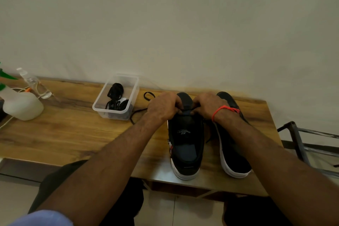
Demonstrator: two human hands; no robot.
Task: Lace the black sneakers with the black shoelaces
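Black with white soles, two sneakers stand side by side on the right half of the wooden counter (73, 134), heels toward the person and toes toward the wall. The left sneaker (186, 145) shows its open collar, grey insole and a printed logo on the tongue; the right sneaker (233, 152) sits just beside it and is partly covered by the right forearm.

Both hands meet over the forward part of the left sneaker. The left hand (163, 106) has its fingers curled, pinching a black shoelace (139, 111) at the shoe's left edge; the loose end of that lace trails left across the counter and loops near the wall. The right hand (209, 105), with an orange thread (224, 109) tied round its wrist, also curls its fingers and pinches the lace at the shoe's right edge, where a short stretch of lace runs between the two hands across the tongue.

Left of the hands, a clear plastic tub (102, 110) holds more black laces (116, 97) in loose bundles. At the counter's far left stand a white spray bottle (22, 104) with a green trigger and a small clear bottle (34, 82) lying tilted behind it. A metal frame (300, 143) stands right of the counter.
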